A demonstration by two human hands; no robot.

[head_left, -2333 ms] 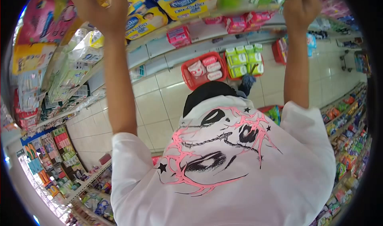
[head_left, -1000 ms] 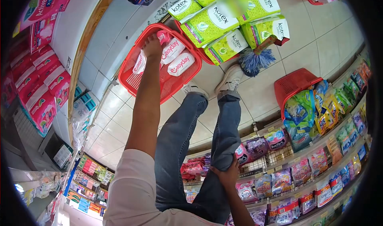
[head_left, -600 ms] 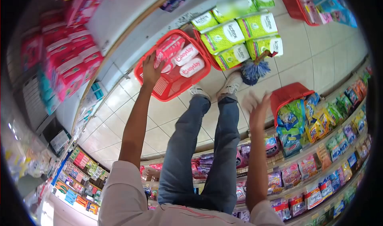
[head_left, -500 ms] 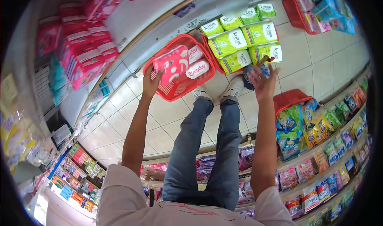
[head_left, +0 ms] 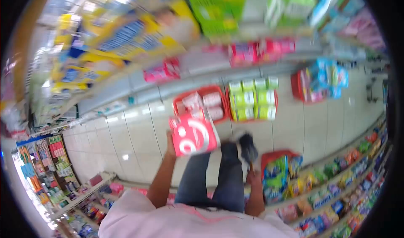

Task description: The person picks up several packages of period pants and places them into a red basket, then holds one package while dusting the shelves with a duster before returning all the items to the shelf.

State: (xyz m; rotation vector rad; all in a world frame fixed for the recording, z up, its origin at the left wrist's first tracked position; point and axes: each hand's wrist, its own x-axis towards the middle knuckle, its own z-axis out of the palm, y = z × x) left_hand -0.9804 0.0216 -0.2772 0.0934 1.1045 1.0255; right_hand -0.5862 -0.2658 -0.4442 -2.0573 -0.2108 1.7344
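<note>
My left hand (head_left: pixel 170 145) grips the left side of a pink pack (head_left: pixel 193 133) with white curved and round markings. The pack is raised in front of my legs and overlaps the near edge of a red basket (head_left: pixel 225 107). White and pink packs (head_left: pixel 211 99) lie in that basket. My right hand (head_left: pixel 253 178) is closed around the wooden handle of a duster (head_left: pixel 248 149), whose fluffy grey-blue head points away from me, near my shoe. Motion blurs both hands somewhat.
A basket of green packs (head_left: pixel 254 98) stands to the right of the first basket. Farther right is a basket with blue packs (head_left: pixel 334 78); nearer me, a red basket (head_left: pixel 280 156) of detergent-like bags. Stocked shelves line both sides of the tiled floor (head_left: pixel 122 133).
The pink pack has come up out of the basket in my left hand. My right hand, open near the duster before, now grips its handle lower right. The view has shifted toward the upper shelves.
</note>
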